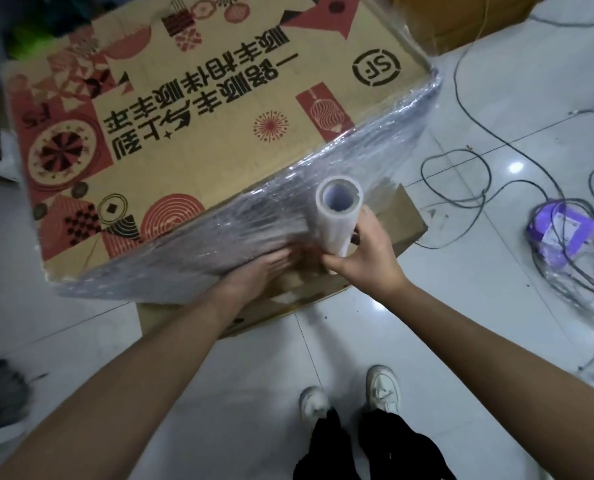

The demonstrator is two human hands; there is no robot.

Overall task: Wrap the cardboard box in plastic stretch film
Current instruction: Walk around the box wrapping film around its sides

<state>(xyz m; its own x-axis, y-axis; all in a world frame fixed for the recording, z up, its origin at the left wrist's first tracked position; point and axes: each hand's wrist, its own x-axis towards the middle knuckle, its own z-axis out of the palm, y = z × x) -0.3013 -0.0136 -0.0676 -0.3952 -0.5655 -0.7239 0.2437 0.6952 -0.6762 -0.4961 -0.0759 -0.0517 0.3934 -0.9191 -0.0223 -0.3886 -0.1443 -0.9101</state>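
The cardboard box (198,133) with red and black printed patterns rests on a plainer brown box (403,216), which stands on the white tiled floor (462,306). Clear stretch film (358,157) already covers the near side of the cardboard box, wrinkled and shiny, running round its right corner. The right hand (365,258) grips the film roll (339,216) just in front of that near side, fingers curled round the lower part of the roll (its hollow core end points up toward the camera). The left hand (257,275) lies flat against the wrapped side just left of the roll, fingers straight and close together, though motion blur hides their tips. To the right of the cardboard box, grey cables (496,188) sprawl across the floor beside a purple packet (562,226).
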